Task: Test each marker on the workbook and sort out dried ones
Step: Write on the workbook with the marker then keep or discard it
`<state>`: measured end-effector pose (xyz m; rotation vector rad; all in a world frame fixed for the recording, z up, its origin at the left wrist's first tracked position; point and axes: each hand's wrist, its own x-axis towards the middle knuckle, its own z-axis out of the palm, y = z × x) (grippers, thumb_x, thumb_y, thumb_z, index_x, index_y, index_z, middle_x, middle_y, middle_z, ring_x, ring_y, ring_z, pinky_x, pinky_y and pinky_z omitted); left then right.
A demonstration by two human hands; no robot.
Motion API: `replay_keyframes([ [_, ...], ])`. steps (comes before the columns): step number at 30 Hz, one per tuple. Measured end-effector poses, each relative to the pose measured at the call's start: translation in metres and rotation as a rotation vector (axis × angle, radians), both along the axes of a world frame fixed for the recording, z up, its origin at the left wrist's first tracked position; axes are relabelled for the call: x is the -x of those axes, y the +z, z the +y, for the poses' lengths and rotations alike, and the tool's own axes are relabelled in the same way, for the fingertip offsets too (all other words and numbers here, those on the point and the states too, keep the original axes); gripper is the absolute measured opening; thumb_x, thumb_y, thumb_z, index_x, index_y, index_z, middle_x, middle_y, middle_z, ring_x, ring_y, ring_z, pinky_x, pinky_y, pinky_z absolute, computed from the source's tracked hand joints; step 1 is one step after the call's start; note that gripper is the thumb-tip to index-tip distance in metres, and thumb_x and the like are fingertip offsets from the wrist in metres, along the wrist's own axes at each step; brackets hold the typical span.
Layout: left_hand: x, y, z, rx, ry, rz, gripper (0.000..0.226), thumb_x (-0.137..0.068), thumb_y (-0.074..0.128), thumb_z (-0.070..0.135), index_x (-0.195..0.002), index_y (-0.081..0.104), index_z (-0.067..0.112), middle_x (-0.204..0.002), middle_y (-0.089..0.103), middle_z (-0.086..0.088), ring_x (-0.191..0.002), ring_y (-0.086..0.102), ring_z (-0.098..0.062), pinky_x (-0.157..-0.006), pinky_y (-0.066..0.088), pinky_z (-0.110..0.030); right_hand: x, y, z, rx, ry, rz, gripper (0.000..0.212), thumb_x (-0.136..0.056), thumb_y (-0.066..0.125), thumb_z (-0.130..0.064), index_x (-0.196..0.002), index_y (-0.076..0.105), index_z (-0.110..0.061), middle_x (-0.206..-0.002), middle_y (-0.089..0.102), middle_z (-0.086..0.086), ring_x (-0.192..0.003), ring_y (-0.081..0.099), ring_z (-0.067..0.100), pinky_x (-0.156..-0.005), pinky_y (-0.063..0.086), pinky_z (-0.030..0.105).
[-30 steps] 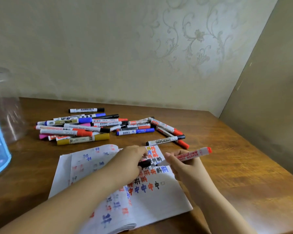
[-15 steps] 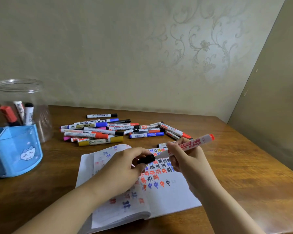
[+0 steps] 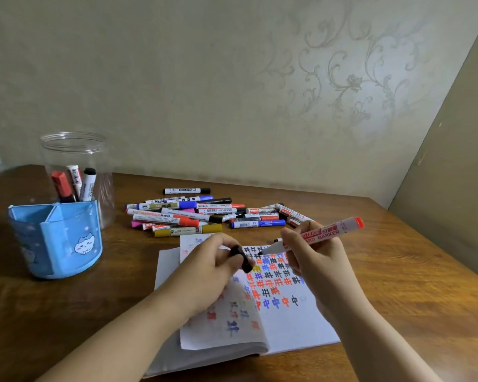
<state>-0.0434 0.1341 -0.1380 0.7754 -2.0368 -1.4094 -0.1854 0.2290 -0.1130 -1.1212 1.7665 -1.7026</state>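
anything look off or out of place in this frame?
One oddity: the whiteboard marker in the right hand has a red end plug and red print, but the cap pinched in the left hand is black. Tip colour is unclear. Nothing spilled or damaged.

Wooden table (image 3: 398, 271): workbook (image 3: 287, 326), markers (image 3: 204, 213), organizer (image 3: 55, 241), jar (image 3: 75, 150).

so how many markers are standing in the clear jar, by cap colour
Red cap: 1, in the clear jar at
White end up, cap colour not visible: 1
Black cap: 1
Total: 3 markers visible in the jar; the blue holder in front hides their lower parts.
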Motion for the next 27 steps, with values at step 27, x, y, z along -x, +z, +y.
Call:
replay_keyframes([
  [27, -0.01, 0.01, 0.003, 0.231, -0.072, 0.022, 0.016, -0.091, 0.054, 0.026, -0.092, 0.062, 0.04, -0.075, 0.067, 0.017, -0.073, 0.063, 0.001, -0.062, 0.048, -0.01, -0.011, -0.008, -0.021, 0.153, 0.134, -0.242, 0.03, -0.091, 0.056, -0.009, -0.064, 0.044, -0.013, -0.047, 0.039, -0.001, -0.042, 0.033, 0.008, -0.047, 0.03, 0.022],
])
